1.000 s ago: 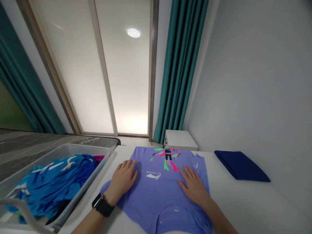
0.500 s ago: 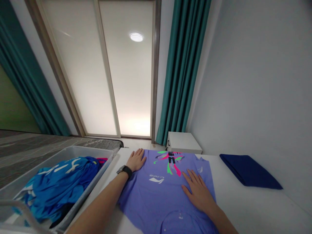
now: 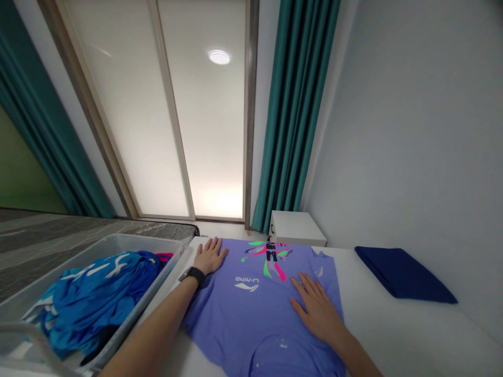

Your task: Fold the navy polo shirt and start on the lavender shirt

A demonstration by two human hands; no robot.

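A purple shirt with a white logo and a pink, green and black print lies spread on the white table, its collar toward me. My left hand, with a black watch on the wrist, rests with fingers apart on the shirt's far left edge. On the right part of the shirt my right hand lies flat, fingers spread. Neither hand grips anything. The shirt's near end runs out of the picture.
A clear plastic bin holding crumpled blue clothes stands at the left. Folded dark blue cloth lies on the table's right side by the wall. Behind the table is a white cabinet.
The shirt has shifted a little to the left, and my left hand has moved left with it. My right hand has barely moved on the cloth.
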